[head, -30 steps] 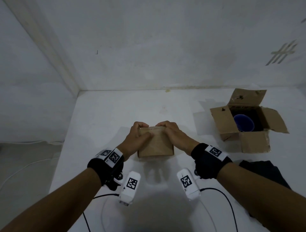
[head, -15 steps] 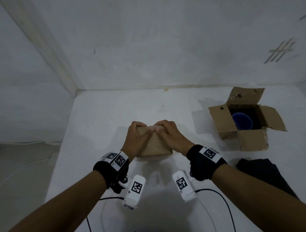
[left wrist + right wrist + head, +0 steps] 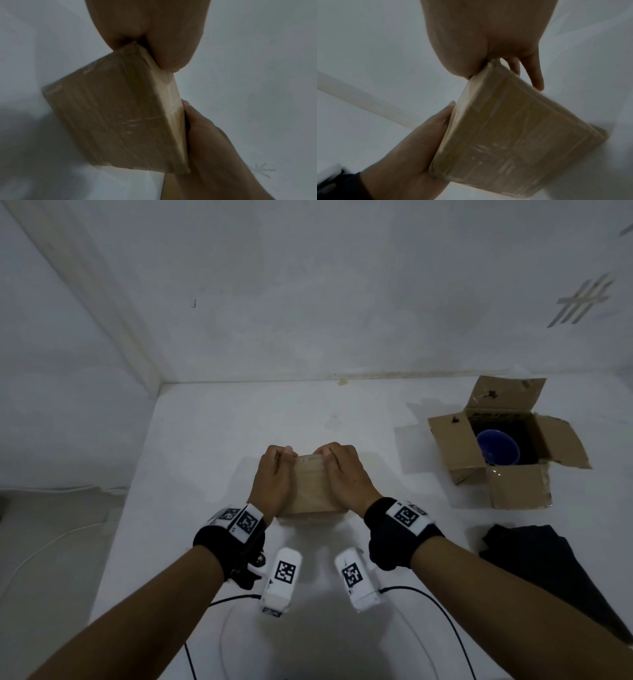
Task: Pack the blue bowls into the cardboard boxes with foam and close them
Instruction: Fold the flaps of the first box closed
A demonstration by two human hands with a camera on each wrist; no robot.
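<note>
Head view: closed cardboard box (image 3: 310,491) sits mid-table (image 3: 212,446), pretty close to the person | left hand (image 3: 272,479) and right hand (image 3: 344,477) both curled over its top, gripping its sides | second box (image 3: 517,491) far right, flaps open, blue bowl (image 3: 497,447) inside | black cloth (image 3: 534,563) nearer the person

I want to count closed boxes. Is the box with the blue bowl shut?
No, the open box has its flaps spread outward, and the blue bowl shows inside.
</note>
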